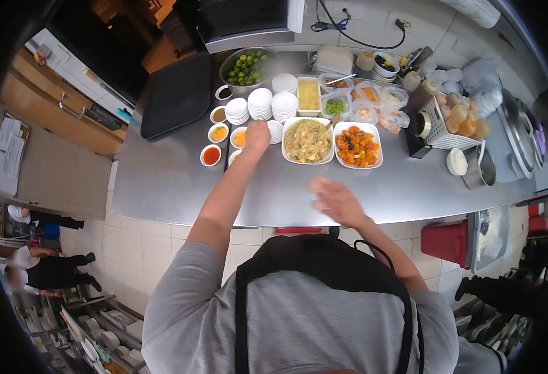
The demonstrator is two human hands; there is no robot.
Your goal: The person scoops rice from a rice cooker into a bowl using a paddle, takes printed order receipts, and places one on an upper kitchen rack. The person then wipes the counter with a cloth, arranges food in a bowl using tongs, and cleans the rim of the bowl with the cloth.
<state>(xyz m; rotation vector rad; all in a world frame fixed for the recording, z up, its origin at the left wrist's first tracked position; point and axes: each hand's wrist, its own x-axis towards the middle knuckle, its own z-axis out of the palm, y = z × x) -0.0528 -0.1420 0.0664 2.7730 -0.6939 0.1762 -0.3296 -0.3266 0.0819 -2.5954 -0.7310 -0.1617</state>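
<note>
My left hand (259,137) reaches over the small sauce bowls, its fingers curled together; what they hold, if anything, is hidden. Close by are an orange sauce bowl (239,137), a small white dish (275,132) and stacks of white dishes (260,101). Another sauce bowl is partly covered by my forearm. My right hand (336,199), a little blurred, hovers over the table's front part with fingers extended and nothing in it. Beyond it stand a white dish of fried rice (308,141) and a dish of orange-glazed pieces (357,146).
On the steel table (168,193) are a black tray (177,96), a pot of green citrus (246,67) and a red sauce bowl (211,155). Tubs of chopped ingredients (334,107), a white basket (455,124) and a small metal pot (481,169) stand right. Other people are at both sides.
</note>
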